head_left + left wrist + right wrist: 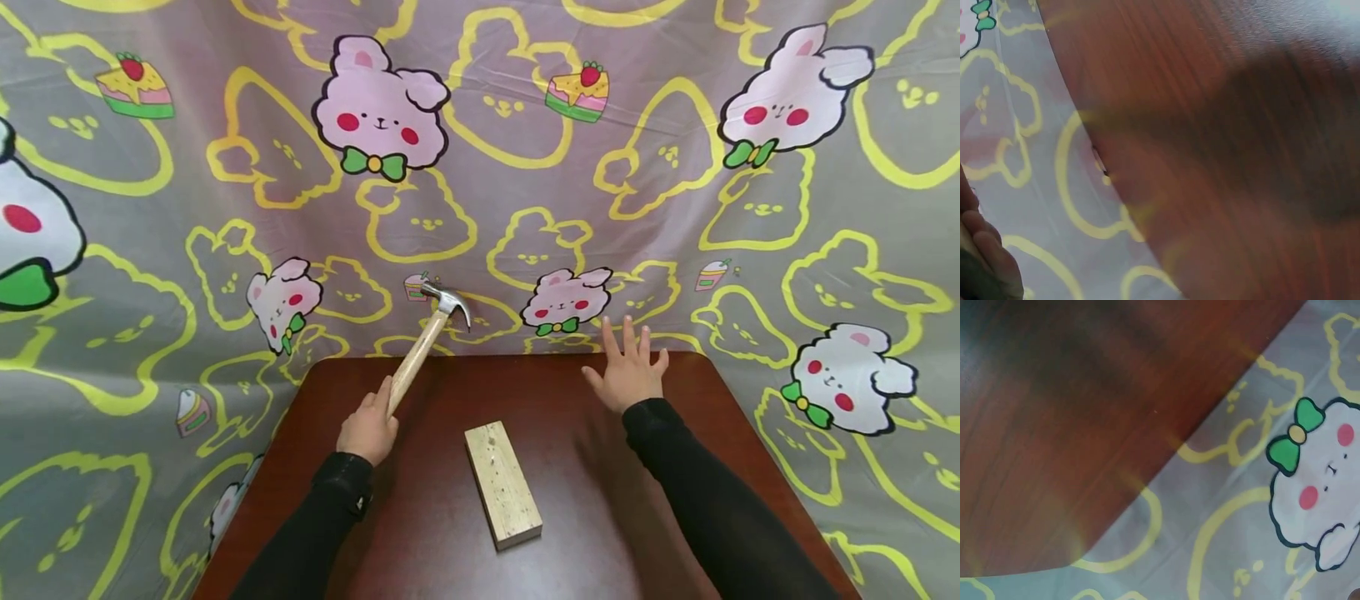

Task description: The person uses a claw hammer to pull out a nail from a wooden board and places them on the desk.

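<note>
In the head view my left hand (pixel 369 425) grips the wooden handle of a claw hammer (pixel 417 357), its metal head raised toward the back and tilted right. Only part of the left hand (pixel 991 256) shows at the lower left of the left wrist view. My right hand (pixel 628 373) is held above the table's right side with fingers spread and nothing in it. Between the two arms a pale wooden block (pixel 502 483) lies flat on the table, with small dark marks and what looks like a nail near its far end. Neither hand touches the block.
The dark reddish-brown table (pixel 435 533) has a glossy top that carries shadows of the arms. A grey cloth (pixel 495 192) with yellow outlines and cartoon rabbits hangs behind the table and down both sides. The table's edge (pixel 1166 465) meets it closely.
</note>
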`<state>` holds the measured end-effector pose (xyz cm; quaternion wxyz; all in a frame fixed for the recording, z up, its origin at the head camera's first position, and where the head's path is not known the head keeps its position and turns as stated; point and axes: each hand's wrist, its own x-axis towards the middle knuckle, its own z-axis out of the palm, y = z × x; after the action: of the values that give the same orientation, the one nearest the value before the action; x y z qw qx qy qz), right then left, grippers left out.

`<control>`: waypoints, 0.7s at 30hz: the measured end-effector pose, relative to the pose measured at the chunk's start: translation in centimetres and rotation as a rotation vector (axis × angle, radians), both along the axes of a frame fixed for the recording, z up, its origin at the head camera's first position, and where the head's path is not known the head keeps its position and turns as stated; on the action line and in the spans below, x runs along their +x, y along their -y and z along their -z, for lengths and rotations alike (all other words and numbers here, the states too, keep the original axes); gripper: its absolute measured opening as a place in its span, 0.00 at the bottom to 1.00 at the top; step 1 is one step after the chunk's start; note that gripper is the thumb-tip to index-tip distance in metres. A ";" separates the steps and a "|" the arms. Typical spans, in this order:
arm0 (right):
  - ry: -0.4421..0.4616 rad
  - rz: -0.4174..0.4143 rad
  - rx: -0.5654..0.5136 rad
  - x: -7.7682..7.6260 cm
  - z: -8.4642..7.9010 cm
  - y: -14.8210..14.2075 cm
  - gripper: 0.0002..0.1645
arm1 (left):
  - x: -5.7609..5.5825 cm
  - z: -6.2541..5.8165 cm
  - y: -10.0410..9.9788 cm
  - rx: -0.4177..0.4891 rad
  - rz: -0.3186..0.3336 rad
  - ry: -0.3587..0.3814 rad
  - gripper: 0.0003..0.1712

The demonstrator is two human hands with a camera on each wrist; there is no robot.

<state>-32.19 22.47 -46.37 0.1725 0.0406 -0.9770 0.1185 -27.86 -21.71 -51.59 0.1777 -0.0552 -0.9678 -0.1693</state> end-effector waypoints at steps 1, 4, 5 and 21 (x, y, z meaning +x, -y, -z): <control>-0.009 0.001 -0.005 0.0 -0.3 -0.1 0.58 | 0.0 -0.1 -0.3 -0.019 0.014 -0.014 0.43; -0.051 0.011 -0.012 -0.2 -1.1 -0.6 0.60 | 0.0 -0.4 -1.1 -0.075 0.060 -0.050 0.43; -0.069 0.013 -0.017 -0.3 -1.4 -0.7 0.60 | 0.0 -0.6 -1.3 -0.088 0.077 -0.057 0.43; -0.442 -0.220 -0.011 0.9 -5.8 1.8 0.58 | 0.4 -3.1 -5.7 -0.321 0.329 -0.284 0.40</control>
<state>-31.31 20.63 -40.55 0.3681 0.1709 -0.9047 0.1300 -27.44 -16.06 -48.52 0.2706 -0.2621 -0.9258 -0.0309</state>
